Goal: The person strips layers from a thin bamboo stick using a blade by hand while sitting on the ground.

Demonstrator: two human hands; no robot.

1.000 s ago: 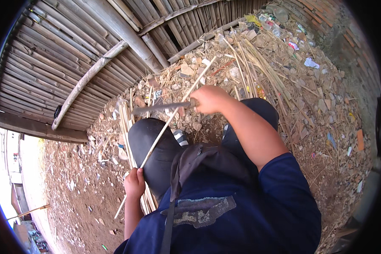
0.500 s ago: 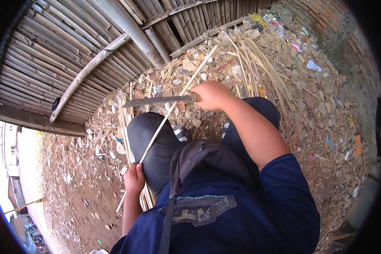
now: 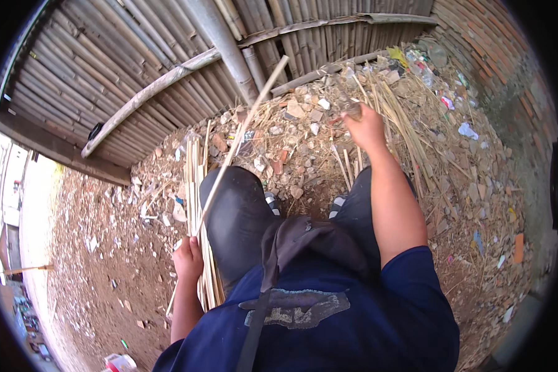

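One person sits on bare ground, both knees up in dark trousers, and two bare hands are at work. The left hand (image 3: 189, 257) is closed around the lower part of one long thin bamboo strip (image 3: 242, 133), fingers wrapped tight about it beside the left knee; the strip runs up and to the right from that fist, crossing over the knee and ending in front of the bamboo wall (image 3: 105, 80). A short length of the same strip sticks out below the fist toward the ground. The right hand (image 3: 366, 127) is stretched forward over the rubble, well apart from the strip, and it is curled shut on a dark handle (image 3: 353, 111), of which only a stub shows; whatever is fixed to the handle cannot be made out. Just beside the left hand, one bundle of split strips (image 3: 198, 204) lies on the ground along the outer side of the left leg, too many and too close to count singly. One slanting pole (image 3: 149, 96) and one thick grey post (image 3: 220, 43) lean against the wall. A heap of longer stalks (image 3: 403, 130) lies to the right of the outstretched hand amid stones and scraps of litter.
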